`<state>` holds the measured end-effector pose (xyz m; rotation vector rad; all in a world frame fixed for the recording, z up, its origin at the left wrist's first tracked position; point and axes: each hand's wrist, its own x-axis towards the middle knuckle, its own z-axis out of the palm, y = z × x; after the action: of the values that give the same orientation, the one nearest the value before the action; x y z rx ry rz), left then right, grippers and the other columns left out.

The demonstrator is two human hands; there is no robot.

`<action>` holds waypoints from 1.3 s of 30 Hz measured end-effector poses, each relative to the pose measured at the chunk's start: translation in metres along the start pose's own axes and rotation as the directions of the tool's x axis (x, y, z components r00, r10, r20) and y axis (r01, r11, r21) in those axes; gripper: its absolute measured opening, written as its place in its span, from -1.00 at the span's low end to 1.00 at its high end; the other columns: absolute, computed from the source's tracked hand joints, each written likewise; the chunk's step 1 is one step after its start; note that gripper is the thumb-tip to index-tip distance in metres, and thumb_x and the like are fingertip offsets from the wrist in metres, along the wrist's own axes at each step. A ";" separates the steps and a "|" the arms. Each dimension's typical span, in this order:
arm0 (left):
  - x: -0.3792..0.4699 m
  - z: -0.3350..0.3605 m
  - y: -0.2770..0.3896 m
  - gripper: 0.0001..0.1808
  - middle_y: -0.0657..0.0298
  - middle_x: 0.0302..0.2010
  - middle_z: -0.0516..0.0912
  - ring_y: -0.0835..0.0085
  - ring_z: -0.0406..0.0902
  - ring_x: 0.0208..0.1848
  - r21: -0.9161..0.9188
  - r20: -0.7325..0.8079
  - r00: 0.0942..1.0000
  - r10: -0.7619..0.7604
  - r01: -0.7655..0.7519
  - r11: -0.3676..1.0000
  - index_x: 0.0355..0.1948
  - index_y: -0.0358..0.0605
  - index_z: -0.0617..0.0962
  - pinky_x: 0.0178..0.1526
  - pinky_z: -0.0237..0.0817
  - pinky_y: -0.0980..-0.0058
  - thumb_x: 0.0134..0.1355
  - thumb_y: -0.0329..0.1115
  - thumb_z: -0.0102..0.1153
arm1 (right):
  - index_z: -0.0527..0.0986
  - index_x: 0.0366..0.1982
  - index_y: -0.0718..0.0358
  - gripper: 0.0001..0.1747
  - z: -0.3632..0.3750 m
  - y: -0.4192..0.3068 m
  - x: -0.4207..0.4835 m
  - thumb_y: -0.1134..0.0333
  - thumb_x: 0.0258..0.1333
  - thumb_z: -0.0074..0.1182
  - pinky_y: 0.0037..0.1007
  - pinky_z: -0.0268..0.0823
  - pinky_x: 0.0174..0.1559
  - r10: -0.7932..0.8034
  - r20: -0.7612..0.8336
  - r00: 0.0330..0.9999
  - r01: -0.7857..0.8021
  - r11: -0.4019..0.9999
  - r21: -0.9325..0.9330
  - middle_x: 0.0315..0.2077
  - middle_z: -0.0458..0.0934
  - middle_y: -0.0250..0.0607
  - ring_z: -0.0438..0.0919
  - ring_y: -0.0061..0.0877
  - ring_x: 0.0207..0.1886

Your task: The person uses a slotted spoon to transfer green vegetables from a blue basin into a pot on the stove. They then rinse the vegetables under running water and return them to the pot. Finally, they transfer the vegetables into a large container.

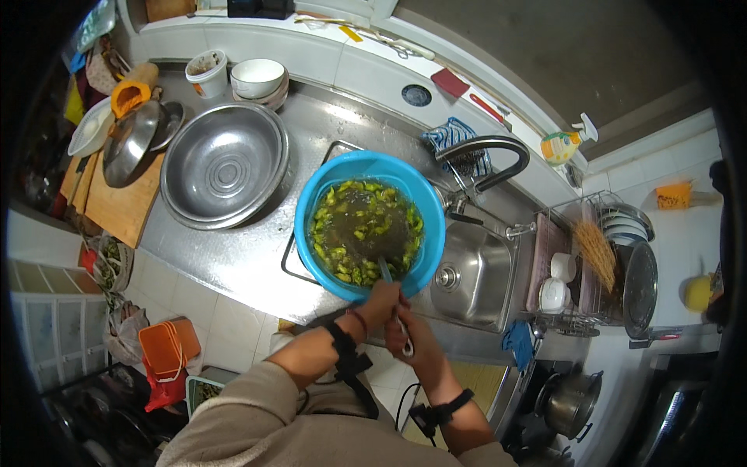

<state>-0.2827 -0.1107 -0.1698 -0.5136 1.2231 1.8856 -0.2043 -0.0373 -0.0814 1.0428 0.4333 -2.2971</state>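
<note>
A blue plastic basin (pixel 308 190) stands on the steel counter beside the sink, holding murky water with many small green pods or peppers (pixel 359 225) afloat, mostly in a ring along the wall. Both hands grip one long-handled metal utensil (pixel 386 271) whose lower end is under the water and cannot be made out. My left hand (pixel 382 299) is closed round its shaft at the basin's near rim. Just below and to the right, my right hand (pixel 404 331) holds the end of the handle.
Nested steel bowls (pixel 227 163) lie left of the basin, near a wooden cutting board (pixel 125 204) with a pot lid and cut pumpkin (pixel 129 98). To the right are the faucet (pixel 513 169), the steel sink (pixel 475 280) and a dish rack (pixel 540 262). An orange bucket (pixel 166 347) is below left.
</note>
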 end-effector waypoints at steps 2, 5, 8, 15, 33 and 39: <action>-0.008 -0.003 -0.011 -0.66 -0.11 -0.63 0.56 0.16 0.48 -0.64 -0.176 -0.041 0.996 -0.082 0.074 0.982 -0.67 -0.46 0.49 -0.57 0.31 0.26 0.14 -0.38 -0.04 | 0.37 -0.30 -0.11 -0.86 -0.001 0.012 -0.010 0.06 0.34 -0.07 -0.62 0.02 -0.67 -0.009 -0.071 0.997 0.004 0.997 -0.079 -0.60 0.30 -0.53 0.21 -0.74 -0.70; -0.010 -0.026 -0.006 -0.64 -0.11 -0.64 0.56 0.18 0.47 -0.65 -0.112 -0.082 0.995 -0.065 0.056 0.992 -0.70 -0.46 0.49 -0.58 0.29 0.24 0.13 -0.37 -0.03 | 0.35 -0.31 -0.13 -0.86 0.009 0.017 0.002 0.05 0.33 -0.07 -0.62 0.02 -0.67 0.079 -0.067 0.995 -0.084 0.994 -0.070 -0.61 0.30 -0.52 0.22 -0.74 -0.70; 0.015 -0.027 0.017 -0.65 -0.05 -0.65 0.54 0.18 0.51 -0.59 -0.025 -0.017 1.000 -0.018 0.017 1.000 -0.70 -0.38 0.47 -0.49 0.33 0.27 0.13 -0.33 -0.01 | 0.34 -0.31 -0.05 -0.83 0.018 -0.006 0.027 0.08 0.34 -0.08 -0.62 0.06 -0.67 0.100 0.027 0.995 -0.102 0.992 0.076 -0.60 0.31 -0.47 0.23 -0.73 -0.70; -0.004 0.000 -0.002 -0.65 -0.02 -0.63 0.53 0.22 0.50 -0.54 -0.077 0.005 0.994 -0.108 0.108 0.991 -0.67 -0.32 0.47 -0.45 0.33 0.28 0.17 -0.29 -0.02 | 0.36 -0.32 -0.08 -0.87 0.011 0.000 -0.009 0.11 0.34 -0.10 -0.62 0.10 -0.68 -0.061 -0.179 0.982 0.024 0.980 -0.199 -0.61 0.30 -0.49 0.24 -0.73 -0.70; 0.007 -0.046 0.027 -0.71 0.03 -0.69 0.42 0.19 0.47 -0.65 -0.069 -0.115 0.993 -0.033 0.025 0.997 -0.67 -0.33 0.41 -0.62 0.28 0.24 0.19 -0.46 -0.05 | 0.35 -0.33 0.02 -0.79 0.028 0.010 0.040 0.09 0.35 -0.09 -0.59 0.05 -0.67 0.082 -0.003 0.997 -0.082 0.995 -0.058 -0.61 0.30 -0.51 0.17 -0.73 -0.74; 0.008 0.015 0.023 -0.65 0.15 -0.65 0.43 0.25 0.49 -0.49 -0.375 0.144 0.987 -0.074 0.123 0.919 -0.66 -0.17 0.38 -0.38 0.35 0.25 0.28 -0.29 -0.06 | 0.25 -0.02 0.04 -0.77 0.037 -0.021 -0.004 0.27 0.32 -0.11 -0.52 0.06 -0.72 -0.257 -0.223 0.940 0.130 0.877 -0.463 -0.62 0.34 -0.37 0.22 -0.64 -0.74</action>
<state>-0.3047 -0.0987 -0.1562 -0.6375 0.7304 2.0442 -0.2366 -0.0376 -0.0529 1.1231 1.1681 -2.0695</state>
